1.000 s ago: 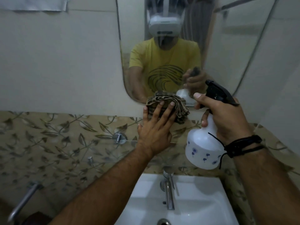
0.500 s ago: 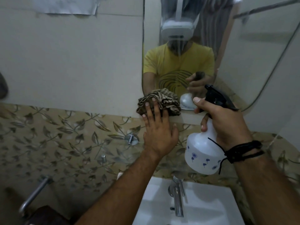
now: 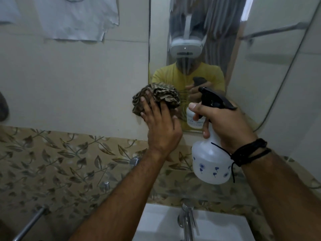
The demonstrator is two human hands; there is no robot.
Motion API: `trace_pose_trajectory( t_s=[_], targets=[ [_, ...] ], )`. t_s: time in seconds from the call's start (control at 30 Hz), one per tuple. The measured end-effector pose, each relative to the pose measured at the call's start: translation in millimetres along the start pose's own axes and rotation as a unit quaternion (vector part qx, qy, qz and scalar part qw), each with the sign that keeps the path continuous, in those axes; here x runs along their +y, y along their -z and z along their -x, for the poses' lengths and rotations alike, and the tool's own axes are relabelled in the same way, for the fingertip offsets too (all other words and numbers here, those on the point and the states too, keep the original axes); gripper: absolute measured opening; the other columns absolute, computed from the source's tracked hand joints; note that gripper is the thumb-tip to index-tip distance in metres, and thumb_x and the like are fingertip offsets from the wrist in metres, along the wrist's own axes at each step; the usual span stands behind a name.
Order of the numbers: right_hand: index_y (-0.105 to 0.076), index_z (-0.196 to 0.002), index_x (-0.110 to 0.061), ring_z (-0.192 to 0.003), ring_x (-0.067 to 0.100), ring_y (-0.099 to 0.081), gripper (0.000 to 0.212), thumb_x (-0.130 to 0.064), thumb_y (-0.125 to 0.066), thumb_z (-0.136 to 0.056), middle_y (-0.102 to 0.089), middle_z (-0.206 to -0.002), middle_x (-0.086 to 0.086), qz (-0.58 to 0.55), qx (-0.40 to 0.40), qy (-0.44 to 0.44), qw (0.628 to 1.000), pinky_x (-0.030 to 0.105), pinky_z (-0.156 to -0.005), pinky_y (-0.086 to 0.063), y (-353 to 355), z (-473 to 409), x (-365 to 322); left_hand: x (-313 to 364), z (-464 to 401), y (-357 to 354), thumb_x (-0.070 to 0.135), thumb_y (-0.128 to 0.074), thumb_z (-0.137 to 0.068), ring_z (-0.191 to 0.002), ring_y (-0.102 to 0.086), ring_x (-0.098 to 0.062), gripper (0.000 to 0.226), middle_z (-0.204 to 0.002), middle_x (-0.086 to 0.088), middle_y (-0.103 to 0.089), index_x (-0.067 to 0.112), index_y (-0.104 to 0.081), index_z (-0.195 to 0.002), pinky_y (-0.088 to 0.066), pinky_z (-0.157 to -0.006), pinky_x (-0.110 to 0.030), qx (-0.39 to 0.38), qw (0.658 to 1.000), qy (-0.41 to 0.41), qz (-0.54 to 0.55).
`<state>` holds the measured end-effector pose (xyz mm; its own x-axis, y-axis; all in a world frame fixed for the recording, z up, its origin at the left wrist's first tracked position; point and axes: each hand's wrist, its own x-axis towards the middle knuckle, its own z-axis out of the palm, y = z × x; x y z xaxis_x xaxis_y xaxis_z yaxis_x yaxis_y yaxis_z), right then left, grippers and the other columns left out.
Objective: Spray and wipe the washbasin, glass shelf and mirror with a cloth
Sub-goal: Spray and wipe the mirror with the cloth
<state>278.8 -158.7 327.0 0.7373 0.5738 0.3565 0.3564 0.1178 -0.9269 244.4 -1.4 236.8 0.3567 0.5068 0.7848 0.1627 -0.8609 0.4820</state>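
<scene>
left hand (image 3: 160, 125) fingers (image 3: 145, 106) spread, pressing the crumpled brown striped cloth (image 3: 157, 98) seemingly against the frameless wall mirror (image 3: 260, 66) edge; right hand (image 3: 224, 125) fingers curled around the white plastic spray bottle (image 3: 211, 160).

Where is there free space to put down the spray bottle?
The washbasin has bare rim left of the tap and some to its right. Higher up it is crowded: the left hand presses the cloth on the mirror.
</scene>
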Motion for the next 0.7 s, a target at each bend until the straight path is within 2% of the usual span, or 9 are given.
trace_pose_trajectory(
  t_s=[0.07, 0.17, 0.27, 0.37, 0.4, 0.53, 0.6, 0.7],
  targets=[
    [-0.072, -0.094, 0.003, -0.039, 0.024, -0.045, 0.029, -0.024, -0.079, -0.09, -0.067, -0.081, 0.017, 0.004, -0.008, 0.016, 1.0, 0.031, -0.043, -0.042, -1.7, -5.0, -11.9, 6.0, -25.3, 13.8, 0.025, -0.045, -0.092, -0.155, 0.016, -0.039, 0.062, -0.168, -0.021, 0.01, 0.001, -0.033, -0.149, -0.001, -0.119, -0.072, -0.001, 1.0, -0.024, -0.014],
    [-0.069, -0.099, 0.008, -0.039, 0.024, -0.044, 0.034, -0.024, -0.079, -0.091, -0.065, -0.079, 0.017, 0.001, -0.01, 0.032, 0.999, 0.031, -0.042, -0.042, 0.4, -11.5, -32.9, 20.1, -68.4, 33.8, 0.025, -0.044, -0.093, -0.155, 0.013, -0.04, 0.061, -0.169, -0.02, 0.008, 0.0, -0.039, -0.148, 0.001, -0.119, -0.069, 0.019, 0.996, -0.073, -0.041],
    [-0.072, -0.089, -0.006, -0.037, 0.02, -0.044, 0.019, -0.023, -0.079, -0.091, -0.067, -0.082, 0.014, -0.008, -0.003, 0.049, 0.999, 0.04, -0.056, -0.049, 4.6, -15.4, -54.4, 38.8, -106.1, 48.1, 0.029, -0.043, -0.093, -0.155, 0.013, -0.039, 0.063, -0.169, -0.019, 0.009, 0.003, -0.037, -0.151, 0.002, -0.12, -0.069, 0.033, 0.994, -0.082, -0.066],
    [-0.072, -0.096, -0.017, -0.036, 0.016, -0.045, 0.01, -0.024, -0.078, -0.092, -0.068, -0.087, 0.012, -0.015, -0.006, 0.066, 0.998, 0.053, -0.071, -0.056, 8.0, -18.8, -72.5, 56.6, -134.0, 58.4, 0.032, -0.04, -0.092, -0.155, 0.012, -0.041, 0.069, -0.169, -0.019, 0.008, 0.006, -0.031, -0.155, 0.001, -0.119, -0.07, 0.042, 0.991, -0.09, -0.088],
    [-0.074, -0.101, -0.016, -0.036, 0.016, -0.045, 0.014, -0.025, -0.078, -0.092, -0.068, -0.087, 0.013, -0.018, -0.005, 0.068, 0.997, 0.051, -0.07, -0.056, 9.4, -20.7, -77.0, 60.9, -141.6, 61.8, 0.033, -0.039, -0.092, -0.155, 0.012, -0.041, 0.069, -0.169, -0.019, 0.008, 0.006, -0.03, -0.155, 0.002, -0.119, -0.07, 0.044, 0.99, -0.092, -0.093],
    [-0.077, -0.114, -0.018, -0.047, 0.023, -0.051, 0.029, -0.031, -0.081, -0.088, -0.068, -0.084, 0.009, -0.035, -0.009, 0.082, 0.996, 0.031, -0.048, -0.046, 15.3, -30.6, -89.3, 72.8, -160.9, 72.9, 0.035, -0.034, -0.092, -0.155, 0.015, -0.039, 0.069, -0.169, -0.018, 0.011, 0.006, -0.031, -0.154, 0.007, -0.118, -0.067, 0.041, 0.989, -0.098, -0.103],
    [-0.079, -0.11, -0.017, -0.053, 0.028, -0.052, 0.029, -0.033, -0.082, -0.086, -0.069, -0.08, 0.005, -0.037, -0.005, 0.093, 0.995, 0.029, -0.046, -0.044, 19.3, -35.9, -95.4, 73.8, -166.1, 74.9, 0.038, -0.029, -0.092, -0.154, 0.015, -0.04, 0.071, -0.168, -0.019, 0.013, 0.006, -0.031, -0.154, 0.007, -0.118, -0.067, 0.038, 0.986, -0.106, -0.121],
    [-0.081, -0.105, -0.017, -0.046, 0.023, -0.05, 0.026, -0.034, -0.082, -0.086, -0.07, -0.079, 0.005, -0.041, -0.001, 0.101, 0.994, 0.029, -0.047, -0.044, 26.3, -41.7, -104.6, 72.5, -173.1, 78.1, 0.041, -0.025, -0.089, -0.154, 0.011, -0.043, 0.075, -0.168, -0.023, 0.008, 0.004, -0.031, -0.154, 0.004, -0.118, -0.068, 0.045, 0.979, -0.125, -0.152]
  ],
)
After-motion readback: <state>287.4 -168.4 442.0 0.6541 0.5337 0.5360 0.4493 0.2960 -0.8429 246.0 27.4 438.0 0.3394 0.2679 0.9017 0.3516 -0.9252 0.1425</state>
